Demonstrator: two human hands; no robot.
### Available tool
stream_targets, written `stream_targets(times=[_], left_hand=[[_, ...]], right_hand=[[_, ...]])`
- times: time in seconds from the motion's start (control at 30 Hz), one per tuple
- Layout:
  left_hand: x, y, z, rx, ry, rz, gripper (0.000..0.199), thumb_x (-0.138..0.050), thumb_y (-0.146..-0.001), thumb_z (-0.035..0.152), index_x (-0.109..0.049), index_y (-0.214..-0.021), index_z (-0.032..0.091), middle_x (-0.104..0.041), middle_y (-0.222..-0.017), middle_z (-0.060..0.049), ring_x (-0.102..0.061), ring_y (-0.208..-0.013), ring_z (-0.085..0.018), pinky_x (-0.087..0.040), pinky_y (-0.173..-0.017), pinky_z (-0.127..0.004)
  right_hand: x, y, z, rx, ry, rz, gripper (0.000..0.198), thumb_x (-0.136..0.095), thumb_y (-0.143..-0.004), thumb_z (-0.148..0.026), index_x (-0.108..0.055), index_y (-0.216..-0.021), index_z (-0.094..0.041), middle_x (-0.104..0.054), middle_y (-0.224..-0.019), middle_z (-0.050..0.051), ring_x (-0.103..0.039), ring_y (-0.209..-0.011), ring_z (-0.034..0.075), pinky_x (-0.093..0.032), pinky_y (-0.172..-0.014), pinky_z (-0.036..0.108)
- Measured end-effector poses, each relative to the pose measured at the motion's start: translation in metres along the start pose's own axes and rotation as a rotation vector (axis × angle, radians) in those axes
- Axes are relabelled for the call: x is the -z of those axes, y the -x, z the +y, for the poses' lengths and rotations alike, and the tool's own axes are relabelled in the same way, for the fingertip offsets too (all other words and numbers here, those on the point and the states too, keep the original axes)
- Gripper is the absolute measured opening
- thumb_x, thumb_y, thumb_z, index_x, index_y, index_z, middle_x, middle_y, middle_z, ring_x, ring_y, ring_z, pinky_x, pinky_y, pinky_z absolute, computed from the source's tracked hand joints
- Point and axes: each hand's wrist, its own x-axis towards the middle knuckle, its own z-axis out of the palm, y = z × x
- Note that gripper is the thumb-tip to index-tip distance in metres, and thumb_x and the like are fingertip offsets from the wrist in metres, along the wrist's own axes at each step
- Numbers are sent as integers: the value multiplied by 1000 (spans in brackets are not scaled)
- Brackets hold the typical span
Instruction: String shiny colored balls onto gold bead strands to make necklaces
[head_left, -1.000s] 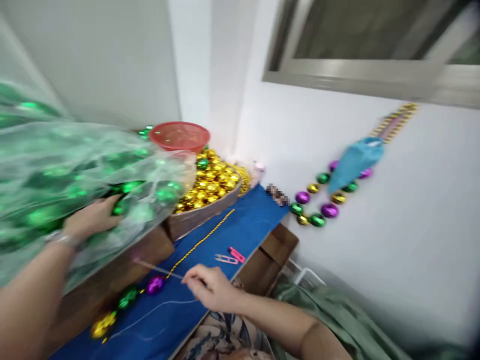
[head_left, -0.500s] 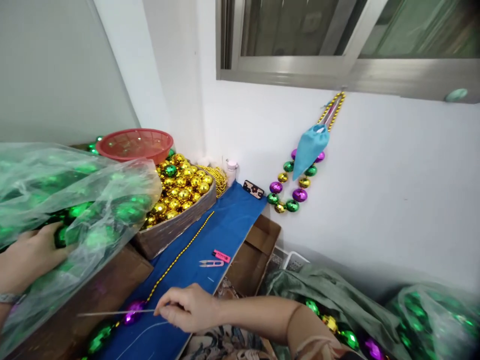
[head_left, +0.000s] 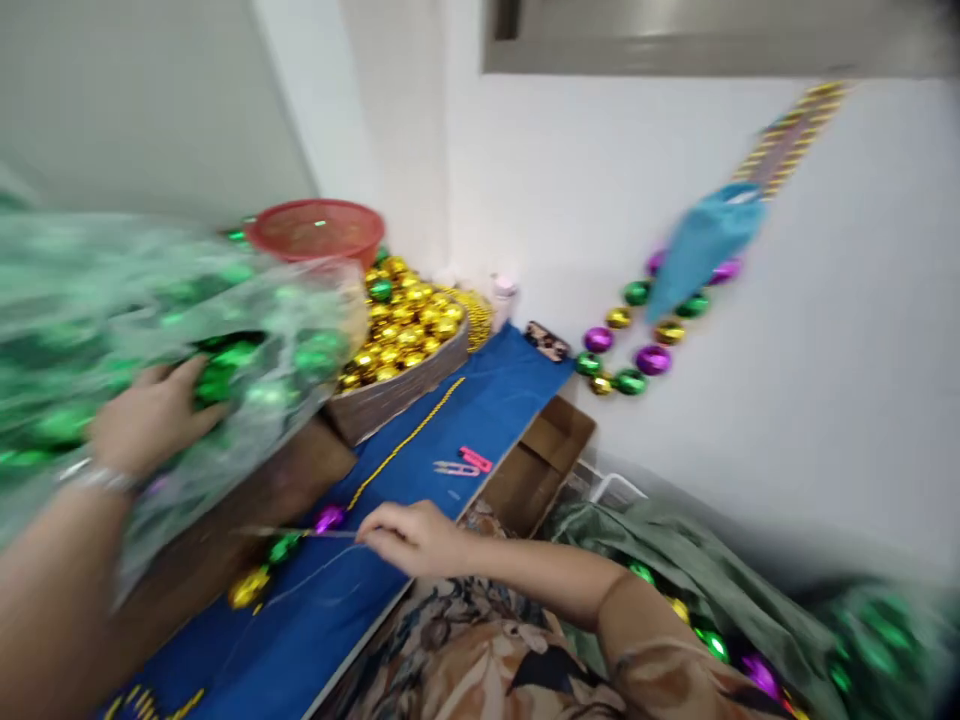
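Note:
My left hand (head_left: 154, 420) reaches into the opening of a clear plastic bag (head_left: 315, 300), thumb and forefinger apart at shiny green beads (head_left: 225, 375). Some of its fingers are hidden by the plastic and blur. My right hand (head_left: 416, 538), closed in a pinch, holds a long thin needle (head_left: 300, 531) level, pointing left. Pale thread (head_left: 315, 575) trails below it. Just beyond the needle, a purple bead (head_left: 330, 517), a green bead (head_left: 285, 547) and a gold bead (head_left: 249, 588) lie in a row, with a small gold bead string (head_left: 405, 443) running from the purple end.
A blue-covered table (head_left: 491, 400) carries thread snips (head_left: 456, 468) and a pink cutter-like tool (head_left: 475, 459). Behind are a box of gold beads (head_left: 405, 385), a red basin (head_left: 319, 205) and a patterned case (head_left: 547, 341). A bead necklace (head_left: 652, 360) hangs on the wall.
My view has shifted, so the scene sits further right and higher. My left hand has pushed slightly further right over the green beads. My right hand still holds the needle.

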Motion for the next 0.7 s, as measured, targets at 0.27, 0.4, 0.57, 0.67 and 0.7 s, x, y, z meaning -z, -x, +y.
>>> stream_targets(times=[0.27,0.4,0.57,0.67,0.7], left_hand=[[36,42,23,-78,21,241,51,-55,-89,36,-49,-136,17,-51,-136,-18,-63,-97,-31,-50,-72,-37],[29,95,36,-331,90,498,27,-49,-93,32,-62,-111,16,-65,-103,-11,-61,-91,-23,-47,-71,-32],[-18,170,36,-723,-74,269,17,-46,-94,22,-61,-86,18,-58,-73,-3,-52,-65,-16,-38,-58,-29],[-38,195,15,-681,-158,79,14,-46,-93,18,-60,-93,17,-61,-81,-6,-54,-72,-18,-38,-59,-31],[-38,201,5,-615,-145,21,16,-45,-93,16,-61,-97,17,-62,-86,-8,-55,-76,-19,-38,-61,-31]], right_hand=[[8,-1,16,-108,-75,-10,26,-41,-98,-34,-60,-103,-17,-53,-61,-4,-52,-54,9,-38,-55,19],[6,0,21,-128,-89,16,27,-40,-99,-36,-59,-104,-17,-55,-64,-3,-54,-56,10,-41,-57,20],[1,6,39,-135,-90,-28,29,-38,-99,-38,-57,-105,-18,-53,-64,-3,-54,-56,11,-41,-55,20],[-5,7,56,-142,-53,-45,30,-39,-98,-40,-57,-106,-18,-52,-62,-3,-52,-53,12,-41,-51,21],[-6,6,61,-137,-46,-57,30,-40,-98,-41,-58,-107,-18,-53,-62,-3,-53,-53,12,-42,-51,21]])
